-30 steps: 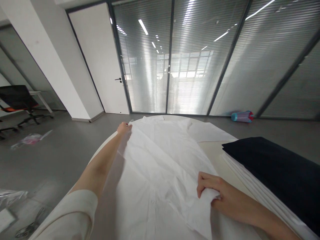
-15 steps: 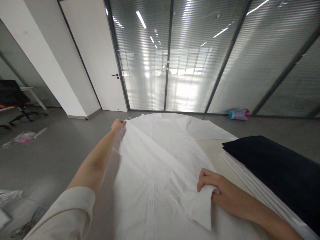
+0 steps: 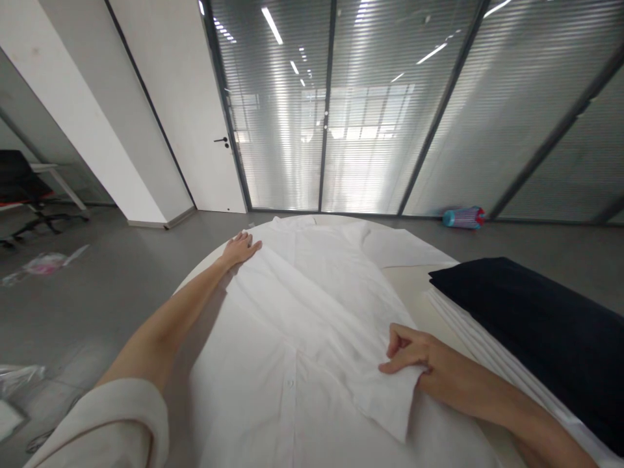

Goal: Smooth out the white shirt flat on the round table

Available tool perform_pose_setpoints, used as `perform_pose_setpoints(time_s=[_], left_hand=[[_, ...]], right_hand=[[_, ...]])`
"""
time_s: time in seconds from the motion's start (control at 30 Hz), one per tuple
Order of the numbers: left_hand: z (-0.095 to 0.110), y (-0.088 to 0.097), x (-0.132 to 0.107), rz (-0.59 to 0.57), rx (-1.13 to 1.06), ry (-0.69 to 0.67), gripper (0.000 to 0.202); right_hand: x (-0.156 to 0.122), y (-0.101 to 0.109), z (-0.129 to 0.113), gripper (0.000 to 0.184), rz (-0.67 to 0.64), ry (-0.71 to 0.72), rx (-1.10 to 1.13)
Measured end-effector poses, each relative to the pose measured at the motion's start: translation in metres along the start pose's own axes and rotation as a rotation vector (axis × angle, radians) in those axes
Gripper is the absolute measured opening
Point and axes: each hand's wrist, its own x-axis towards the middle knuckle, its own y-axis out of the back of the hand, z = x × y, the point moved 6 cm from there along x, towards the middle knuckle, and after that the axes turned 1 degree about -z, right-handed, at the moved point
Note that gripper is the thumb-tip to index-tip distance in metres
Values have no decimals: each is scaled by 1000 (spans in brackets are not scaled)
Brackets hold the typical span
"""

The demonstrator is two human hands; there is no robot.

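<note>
A white button-front shirt (image 3: pixel 312 292) lies spread on a round white table (image 3: pixel 202 276), its collar end far from me. My left hand (image 3: pixel 240 248) rests flat with fingers spread, at the shirt's far left edge, holding nothing. A folded-over flap of the shirt's lower part runs toward my right hand (image 3: pixel 409 351). That hand sits on the flap's edge with its fingers loosely curled. I cannot tell whether they pinch the cloth. A cream sleeve (image 3: pixel 97 422) covers my left arm near the bottom of the view.
On the table's right side, a dark navy folded cloth (image 3: pixel 517 318) sits on a stack of white folded cloth (image 3: pixel 507 370). Behind stand a slatted glass wall (image 3: pixel 331 110) and a white door (image 3: pixel 180 110). A striped blue-and-pink cylinder (image 3: pixel 463 218) and a plastic bag (image 3: pixel 43 263) lie on the grey floor.
My left hand has let go of the shirt edge and now lies flat with fingers spread. My right hand's fingers have loosened, and the cloth under them lies flatter. The view has tilted slightly.
</note>
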Motion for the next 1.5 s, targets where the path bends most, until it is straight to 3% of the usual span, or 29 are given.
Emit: perform_pose_setpoints(time_s=[0.1,0.2,0.3,0.5,0.57,0.67,0.77,0.87,1.03,1.17,1.37,1.5], left_hand=[[-3,-3,3,-112,38,-19,68],[6,3,-4,-90,71,-28,65],[38,7,-31,-32,69,-128,64],[118,-1,-117,-146,-28,-384,67],[134,0,-135,-181,2,-434,76],[141,2,-145,-236,45,-445,90],[137,4,-144,-266,42,-479,94],[128,7,-135,-224,-38,-528,82],[106,28,-91,-27,-124,-454,43],[106,38,-55,-54,-208,-498,38],[117,22,-38,-200,-333,-630,20],[116,10,-42,-100,-342,-549,16]], right_hand=[[-1,-1,-1,32,-1,-23,-29],[0,-4,-3,35,-6,-10,-49],[1,-6,-3,36,-8,-9,-53],[2,-7,2,37,-6,2,-32],[2,-7,3,38,-7,-1,-29],[1,-7,1,37,-23,-13,-42],[0,-6,-2,37,-48,-16,-58],[0,-6,-1,39,-45,-9,-60],[1,-8,4,40,-27,2,-65],[0,-10,4,43,-35,8,-77],[1,-7,-2,44,13,86,-95],[-1,3,-7,46,154,177,-121]])
